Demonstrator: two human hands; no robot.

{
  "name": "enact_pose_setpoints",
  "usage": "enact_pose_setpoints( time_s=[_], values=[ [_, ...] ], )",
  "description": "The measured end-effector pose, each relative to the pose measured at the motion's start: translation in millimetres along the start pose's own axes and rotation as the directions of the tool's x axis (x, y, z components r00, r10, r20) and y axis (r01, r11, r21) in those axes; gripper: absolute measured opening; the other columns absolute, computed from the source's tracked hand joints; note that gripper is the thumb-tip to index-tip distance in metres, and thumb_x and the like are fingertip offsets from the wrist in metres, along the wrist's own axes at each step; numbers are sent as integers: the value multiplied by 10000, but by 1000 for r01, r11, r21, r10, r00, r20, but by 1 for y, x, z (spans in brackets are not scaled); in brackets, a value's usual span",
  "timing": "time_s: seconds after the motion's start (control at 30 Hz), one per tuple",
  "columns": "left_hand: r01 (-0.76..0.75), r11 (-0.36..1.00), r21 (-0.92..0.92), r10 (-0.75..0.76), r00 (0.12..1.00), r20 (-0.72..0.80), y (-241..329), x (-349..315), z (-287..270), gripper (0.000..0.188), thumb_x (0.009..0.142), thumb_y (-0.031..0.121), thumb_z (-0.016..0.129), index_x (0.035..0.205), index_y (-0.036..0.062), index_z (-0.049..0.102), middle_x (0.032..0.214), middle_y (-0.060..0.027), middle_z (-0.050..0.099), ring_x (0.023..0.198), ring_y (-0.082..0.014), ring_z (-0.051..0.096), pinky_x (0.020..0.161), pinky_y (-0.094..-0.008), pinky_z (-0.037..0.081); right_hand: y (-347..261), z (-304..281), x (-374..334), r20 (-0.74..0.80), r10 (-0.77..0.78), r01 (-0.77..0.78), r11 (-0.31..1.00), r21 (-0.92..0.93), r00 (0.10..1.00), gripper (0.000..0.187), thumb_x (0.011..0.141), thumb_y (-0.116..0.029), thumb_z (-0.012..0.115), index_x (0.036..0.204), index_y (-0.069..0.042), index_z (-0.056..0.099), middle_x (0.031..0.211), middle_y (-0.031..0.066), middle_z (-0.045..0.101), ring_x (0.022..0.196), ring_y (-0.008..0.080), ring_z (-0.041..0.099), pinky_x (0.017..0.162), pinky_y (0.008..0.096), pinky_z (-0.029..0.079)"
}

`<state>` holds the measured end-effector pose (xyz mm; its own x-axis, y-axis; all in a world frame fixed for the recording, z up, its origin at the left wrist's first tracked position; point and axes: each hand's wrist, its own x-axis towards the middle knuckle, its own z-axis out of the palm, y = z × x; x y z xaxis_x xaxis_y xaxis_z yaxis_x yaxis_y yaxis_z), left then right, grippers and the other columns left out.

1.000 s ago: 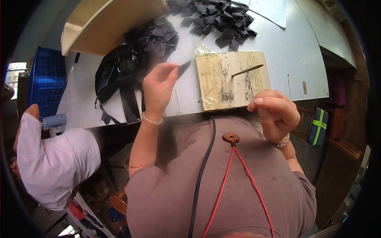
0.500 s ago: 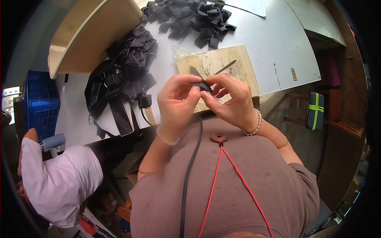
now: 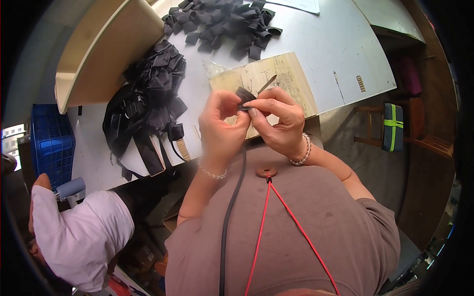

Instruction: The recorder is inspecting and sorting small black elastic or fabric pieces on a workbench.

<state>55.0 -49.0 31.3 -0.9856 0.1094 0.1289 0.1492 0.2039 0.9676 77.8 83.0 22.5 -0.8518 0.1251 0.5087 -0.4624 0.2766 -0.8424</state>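
Fabric (image 3: 246,92) between fingertips (image 3: 250,103) and thumbs (image 3: 254,112)

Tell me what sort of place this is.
Probably a small fabric-goods workshop: black fabric-like pieces heaped on a white worktable, a similar small piece pinched between left hand and right hand, and a marked wooden board.

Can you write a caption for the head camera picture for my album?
Two hands pinch a small black piece over a wooden board, with more black pieces piled nearby.
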Motion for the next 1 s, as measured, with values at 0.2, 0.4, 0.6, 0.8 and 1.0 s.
enact_pose_setpoints(
  time_s=[0.2,0.4,0.6,0.8,1.0],
  values=[
    [-110,988,-104,104,993,-59,-8,3,6,229,720,-61,617,933,19,601,831,-56,600,788,-129,603,650,-241,494,4,-13,1,243,393,-458,821,342,887,70,856,-7,559,845,57,583,804,29,528,618,42,521,532,170,445],
    [-216,971,-99,228,965,132,-14,1,1,146,734,-71,579,875,-35,598,915,-60,577,751,-93,550,644,-207,457,8,-26,-1,352,387,-515,743,428,852,20,813,18,576,822,32,585,746,18,525,598,38,506,518,186,436],
    [542,691,-479,-192,776,601,-15,2,-8,111,782,39,570,882,3,601,730,18,512,606,-50,429,527,-175,336,-1,-25,-1,23,43,-40,994,-99,999,51,722,51,622,760,18,612,735,54,571,526,84,536,489,198,420],
    [719,498,-484,-157,624,766,-3,-1,-3,139,861,138,537,922,28,595,623,70,431,518,-20,338,470,-172,252,-12,-47,1,223,310,-313,950,-22,924,56,759,15,614,703,11,614,657,39,568,510,60,523,469,199,423],
    [669,476,-571,-150,701,697,-10,4,4,150,889,148,488,953,24,544,585,66,375,475,-8,306,417,-149,237,-3,-35,-9,329,615,-626,360,692,717,191,938,-172,513,875,-5,581,588,-26,492,401,44,393,374,210,394]
  ],
)
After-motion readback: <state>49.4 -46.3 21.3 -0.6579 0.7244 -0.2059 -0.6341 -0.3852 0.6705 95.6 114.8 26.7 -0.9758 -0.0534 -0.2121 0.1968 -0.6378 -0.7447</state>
